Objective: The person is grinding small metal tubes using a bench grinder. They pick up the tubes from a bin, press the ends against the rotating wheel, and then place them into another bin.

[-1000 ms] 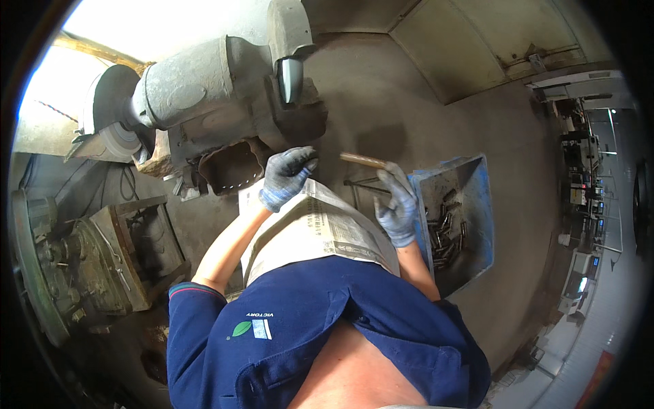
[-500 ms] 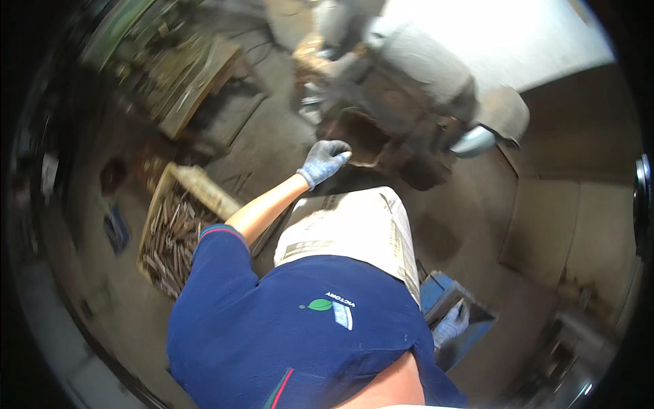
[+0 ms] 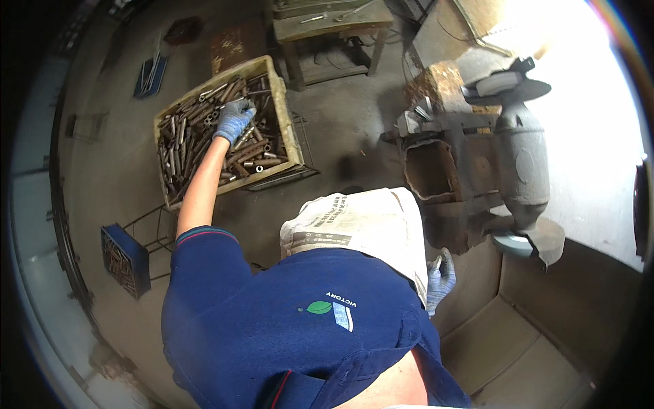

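My left hand [image 3: 236, 120], in a blue-grey work glove, reaches into a yellowish crate [image 3: 291, 140] heaped with rusty and bare metal tubes [image 3: 178, 146]. Its fingers are curled down among the tubes; what they hold, if anything, is hidden. My right hand [image 3: 441, 281], gloved alike, hangs low beside the whitish printed apron [image 3: 371, 221]. Thumb and forefinger there stand apart, and nothing shows between them.
A dark grinding machine [image 3: 521, 160] with a square open chute [image 3: 430, 170] stands on the right. At the far side is a worn workbench [image 3: 334, 27] with tools on it. A blue box of metal pieces [image 3: 126, 262] sits on a wire stand at left; another blue box [image 3: 150, 76] lies farther off.
My view has turned left, toward the crate. My left hand has gone from near the machine into the tubes. My right hand, earlier over a blue box, is now beside the apron.
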A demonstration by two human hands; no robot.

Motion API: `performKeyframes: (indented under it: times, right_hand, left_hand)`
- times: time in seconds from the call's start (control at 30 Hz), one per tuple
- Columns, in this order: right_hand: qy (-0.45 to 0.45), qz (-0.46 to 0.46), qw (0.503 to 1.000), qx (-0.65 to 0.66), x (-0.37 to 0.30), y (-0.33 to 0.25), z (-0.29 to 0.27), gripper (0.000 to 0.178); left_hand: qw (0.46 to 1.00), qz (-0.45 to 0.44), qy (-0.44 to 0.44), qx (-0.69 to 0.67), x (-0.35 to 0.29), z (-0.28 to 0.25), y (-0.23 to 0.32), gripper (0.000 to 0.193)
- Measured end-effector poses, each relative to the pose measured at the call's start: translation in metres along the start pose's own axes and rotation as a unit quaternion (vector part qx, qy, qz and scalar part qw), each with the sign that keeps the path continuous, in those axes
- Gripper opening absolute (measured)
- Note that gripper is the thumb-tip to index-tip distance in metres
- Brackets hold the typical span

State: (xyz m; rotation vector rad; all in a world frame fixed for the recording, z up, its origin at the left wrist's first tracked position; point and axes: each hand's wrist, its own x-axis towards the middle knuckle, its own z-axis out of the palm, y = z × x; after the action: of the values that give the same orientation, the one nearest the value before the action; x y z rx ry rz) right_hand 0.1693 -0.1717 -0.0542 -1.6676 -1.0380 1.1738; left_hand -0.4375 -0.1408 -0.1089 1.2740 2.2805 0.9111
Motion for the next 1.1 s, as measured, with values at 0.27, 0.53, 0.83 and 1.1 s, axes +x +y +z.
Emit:
performKeyframes:
  times: [0.27,0.53,0.83,1.1]
  right_hand:
    - [-0.053,-0.046,0.995,-0.064,0.015,-0.013,0.011,0.030]
    - [-0.042,0.015,0.998,-0.045,-0.004,-0.025,0.010,0.029]
    - [-0.175,-0.152,0.973,-0.012,0.008,-0.094,0.040,0.026]
    - [-0.166,-0.283,0.943,0.054,0.026,-0.110,0.042,0.019]
  left_hand:
    - [0.913,-0.046,-0.159,0.373,-0.028,-0.003,0.041,0.020]
    - [0.852,0.026,-0.245,0.461,-0.010,0.008,0.040,0.021]
    - [0.808,-0.005,-0.484,-0.336,-0.036,0.069,0.236,0.047]
    - [0.546,0.007,-0.700,-0.460,-0.093,0.163,0.358,0.058]
